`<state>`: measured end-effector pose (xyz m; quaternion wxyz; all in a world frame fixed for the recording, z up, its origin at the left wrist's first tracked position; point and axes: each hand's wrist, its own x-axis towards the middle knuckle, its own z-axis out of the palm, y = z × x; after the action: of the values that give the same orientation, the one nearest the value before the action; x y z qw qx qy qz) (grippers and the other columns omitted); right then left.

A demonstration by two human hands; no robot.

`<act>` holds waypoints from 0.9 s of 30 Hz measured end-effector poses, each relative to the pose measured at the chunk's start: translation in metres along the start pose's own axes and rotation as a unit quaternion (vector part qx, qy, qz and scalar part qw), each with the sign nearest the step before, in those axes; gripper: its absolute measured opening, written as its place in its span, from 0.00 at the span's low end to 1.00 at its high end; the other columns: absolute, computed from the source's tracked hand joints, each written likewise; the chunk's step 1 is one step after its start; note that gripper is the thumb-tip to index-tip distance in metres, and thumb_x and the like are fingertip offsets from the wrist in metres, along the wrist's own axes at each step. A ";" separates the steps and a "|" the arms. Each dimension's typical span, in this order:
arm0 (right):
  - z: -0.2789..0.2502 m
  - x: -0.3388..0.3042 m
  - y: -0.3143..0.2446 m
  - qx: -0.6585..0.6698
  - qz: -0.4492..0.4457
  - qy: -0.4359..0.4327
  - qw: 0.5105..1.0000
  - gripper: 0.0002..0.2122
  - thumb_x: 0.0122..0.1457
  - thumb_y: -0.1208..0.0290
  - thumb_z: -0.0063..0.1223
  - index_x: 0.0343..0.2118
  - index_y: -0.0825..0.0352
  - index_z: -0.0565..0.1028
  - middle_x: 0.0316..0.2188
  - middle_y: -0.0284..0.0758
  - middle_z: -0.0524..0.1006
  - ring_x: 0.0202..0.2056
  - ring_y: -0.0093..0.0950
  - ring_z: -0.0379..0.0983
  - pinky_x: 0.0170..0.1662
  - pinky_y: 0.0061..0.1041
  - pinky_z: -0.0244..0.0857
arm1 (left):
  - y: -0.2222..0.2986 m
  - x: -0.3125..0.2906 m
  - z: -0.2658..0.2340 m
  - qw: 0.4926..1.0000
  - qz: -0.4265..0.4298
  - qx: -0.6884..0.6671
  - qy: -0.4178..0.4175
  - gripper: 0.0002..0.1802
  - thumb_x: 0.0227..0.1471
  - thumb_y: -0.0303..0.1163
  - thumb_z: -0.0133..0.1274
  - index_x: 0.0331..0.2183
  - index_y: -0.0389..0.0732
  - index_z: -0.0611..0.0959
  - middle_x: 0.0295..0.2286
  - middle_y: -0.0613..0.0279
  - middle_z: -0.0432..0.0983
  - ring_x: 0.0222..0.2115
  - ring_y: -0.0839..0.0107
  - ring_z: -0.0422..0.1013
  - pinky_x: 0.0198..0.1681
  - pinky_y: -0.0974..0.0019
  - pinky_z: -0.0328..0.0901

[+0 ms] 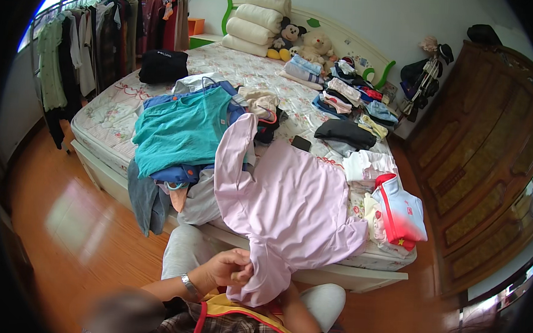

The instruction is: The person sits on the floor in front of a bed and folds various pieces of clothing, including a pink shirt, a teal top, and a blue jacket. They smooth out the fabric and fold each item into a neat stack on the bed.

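A pale pink long-sleeved top [295, 195] lies spread over the front edge of the bed, its near end hanging down over my lap. One sleeve stretches up to the left across other clothes, and the other side lies to the right. My left hand [232, 268] has its fingers closed on the fabric at the near end, which looks like a hood. My right forearm [300, 313] runs in under that same end; the cloth covers my right hand, so its fingers are hidden.
Left of the top, a loose heap holds a teal camisole [181, 126]. Folded stacks line the right side, with a red-and-white jacket [401, 210] nearest. A black phone [301, 143] lies behind the top. A clothes rack [98, 43] and wooden wardrobe door [484, 154] flank the bed.
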<state>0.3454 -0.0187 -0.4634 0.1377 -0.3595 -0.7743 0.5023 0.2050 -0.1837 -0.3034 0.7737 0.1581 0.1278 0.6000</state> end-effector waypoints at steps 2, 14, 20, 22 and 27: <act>-0.009 -0.003 -0.003 0.017 0.002 -0.006 1.000 0.14 0.60 0.64 0.42 0.38 0.71 0.74 0.33 0.41 0.76 0.34 0.29 0.72 0.39 0.27 0.67 | 0.007 -0.005 -0.009 0.997 0.070 0.024 -0.030 0.11 0.49 0.32 0.48 0.23 0.33 0.74 0.15 0.62 0.67 0.11 0.78 0.55 0.16 0.74 0.51; -0.056 -0.066 -0.055 0.389 0.062 -0.093 0.915 0.17 0.62 0.60 0.38 0.39 0.72 0.72 0.35 0.43 0.76 0.37 0.32 0.72 0.42 0.29 0.67 | -0.004 0.025 -0.090 0.885 -0.002 0.325 0.333 0.08 0.47 0.24 0.50 0.32 0.33 0.80 0.23 0.61 0.75 0.20 0.76 0.69 0.23 0.72 0.64; -0.123 0.000 -0.125 0.646 -0.103 -0.029 0.756 0.19 0.63 0.58 0.36 0.40 0.72 0.71 0.36 0.45 0.75 0.38 0.34 0.72 0.43 0.30 0.68 | -0.012 0.041 -0.099 0.878 -0.072 0.370 0.296 0.07 0.48 0.27 0.52 0.30 0.33 0.79 0.20 0.61 0.73 0.12 0.78 0.64 0.12 0.73 0.57; -0.128 0.031 -0.126 0.669 -0.073 -0.039 0.738 0.19 0.63 0.57 0.35 0.40 0.72 0.70 0.36 0.45 0.75 0.39 0.34 0.72 0.43 0.30 0.68 | -0.013 0.040 -0.101 0.886 -0.068 0.360 0.284 0.05 0.48 0.27 0.52 0.27 0.35 0.79 0.15 0.65 0.69 0.07 0.80 0.56 0.08 0.75 0.46; -0.118 0.016 -0.121 0.626 0.083 -0.045 0.774 0.24 0.64 0.55 0.30 0.42 0.75 0.68 0.39 0.49 0.74 0.39 0.38 0.73 0.43 0.33 0.69 | -0.024 0.030 -0.123 0.847 -0.013 0.437 0.300 0.07 0.46 0.30 0.56 0.24 0.37 0.80 0.17 0.66 0.72 0.14 0.81 0.62 0.17 0.76 0.55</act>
<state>0.3515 0.0439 -0.3058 0.2551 -0.2332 -0.2615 0.9012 0.1857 -0.1493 -0.4257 0.5561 0.2904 0.6053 0.4899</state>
